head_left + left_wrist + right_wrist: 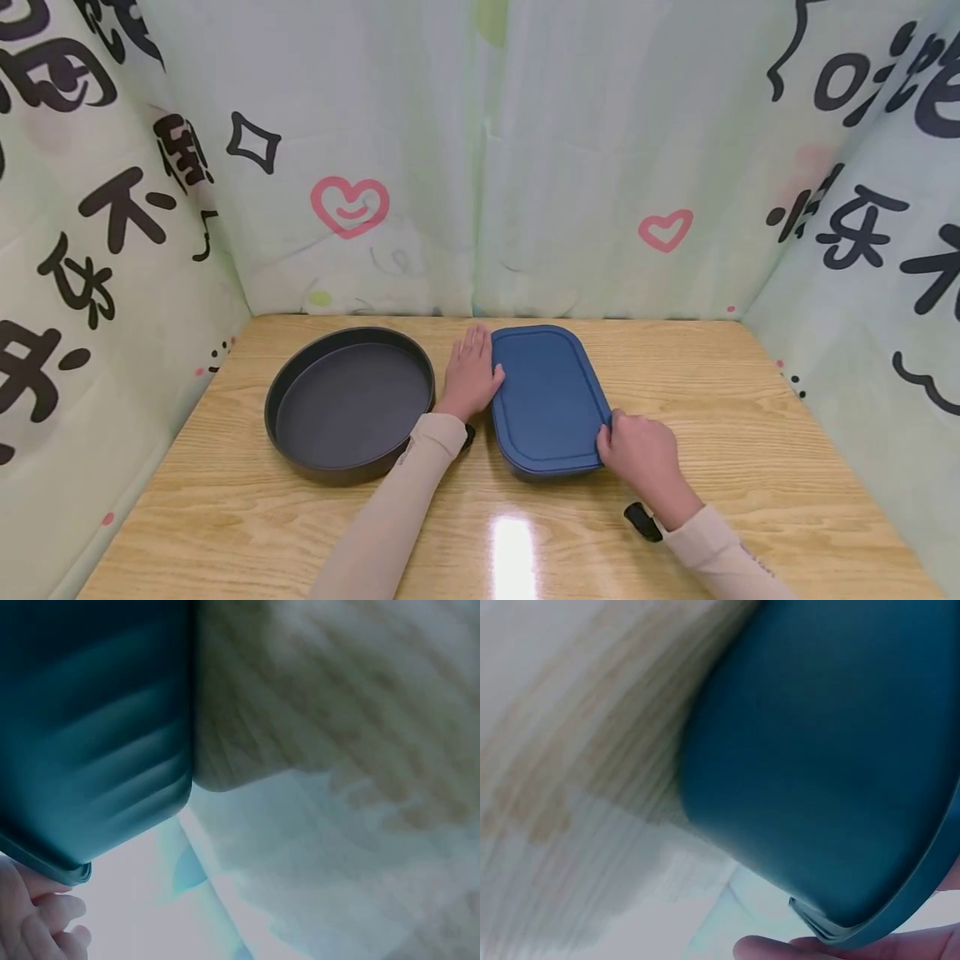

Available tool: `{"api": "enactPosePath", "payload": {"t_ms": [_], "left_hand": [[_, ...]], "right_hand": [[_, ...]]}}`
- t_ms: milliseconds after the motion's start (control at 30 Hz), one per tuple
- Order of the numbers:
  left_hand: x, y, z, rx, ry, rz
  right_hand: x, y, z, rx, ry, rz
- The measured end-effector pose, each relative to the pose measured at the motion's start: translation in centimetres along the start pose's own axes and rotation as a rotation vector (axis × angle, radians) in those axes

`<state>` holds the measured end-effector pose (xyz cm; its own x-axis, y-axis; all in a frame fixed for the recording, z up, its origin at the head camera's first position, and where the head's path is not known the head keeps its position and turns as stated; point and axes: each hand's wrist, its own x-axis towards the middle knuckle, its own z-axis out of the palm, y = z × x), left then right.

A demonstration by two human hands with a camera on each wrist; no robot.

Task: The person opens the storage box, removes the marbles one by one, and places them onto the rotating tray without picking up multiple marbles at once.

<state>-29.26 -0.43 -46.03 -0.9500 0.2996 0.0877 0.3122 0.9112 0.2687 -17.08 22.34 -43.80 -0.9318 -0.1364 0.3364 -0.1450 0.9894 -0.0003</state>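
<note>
Close in at one o'clock, my right hand point(645, 457) grips a blue lid point(547, 396) by its four o'clock corner; exact finger placement partly hidden. Under the lid, its box point(817, 750) sits on the desk point(712, 367) at roughly half past twelve from me. Bit further off, at the lid's ten o'clock edge, my left hand point(468, 379) lies with fingers mostly straight, thumb touching the rim.

Progress, my judgement: lid on, whole top covered, rim looks seated wherever it shows. Nothing lifted off. Can't tell pressing from peeling, so anything left would be at that four o'clock corner, which my fingers block.

Looks: rounded rectangle, plain matte blue, long sides running away from me, shallow groove just inside the lid's border. Wall smooth in the right wrist view, ribbed in the left one. Small thin flap point(821, 921) at the rim in the right wrist view; latch or not, unclear.

Over at eleven o'clock, round dark grey pan point(352, 408), neither hand gripping it. Far back at twelve, printed curtain point(570, 167) with pink hearts.
</note>
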Motion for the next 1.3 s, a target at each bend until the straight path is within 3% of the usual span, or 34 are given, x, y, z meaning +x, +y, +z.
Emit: {"api": "enactPosePath", "payload": {"t_ms": [233, 433, 567, 767, 933, 1100, 1300], "left_hand": [[0.3, -0.1, 0.1, -0.050, 0.051, -0.085], [-1.5, 0.3, 0.1, -0.108, -0.003, -0.062], [-3.6, 0.8, -0.4, -0.161, -0.024, -0.018], [-7.0, 0.7, -1.2, -0.289, -0.029, 0.030], [-9.3, -0.1, -1.3, -0.194, -0.046, 0.119], [-10.4, -0.4, -0.5, -0.048, -0.104, 0.232], [-10.9, -0.2, 0.4, 0.059, -0.138, 0.210]], "right_hand": [[-0.5, -0.5, 0.1, -0.006, 0.023, -0.038], [0.1, 0.0, 0.5, 0.039, -0.002, -0.083], [0.5, 0.2, 0.8, 0.063, -0.040, -0.210], [0.7, -0.9, 0.8, 0.097, 0.037, -0.481], [0.5, -2.4, 0.8, 0.095, 0.101, -0.634], [0.3, -3.2, 1.2, 0.055, 0.120, -0.735], [0.2, -3.7, 1.8, -0.001, 0.096, -0.811]]}}
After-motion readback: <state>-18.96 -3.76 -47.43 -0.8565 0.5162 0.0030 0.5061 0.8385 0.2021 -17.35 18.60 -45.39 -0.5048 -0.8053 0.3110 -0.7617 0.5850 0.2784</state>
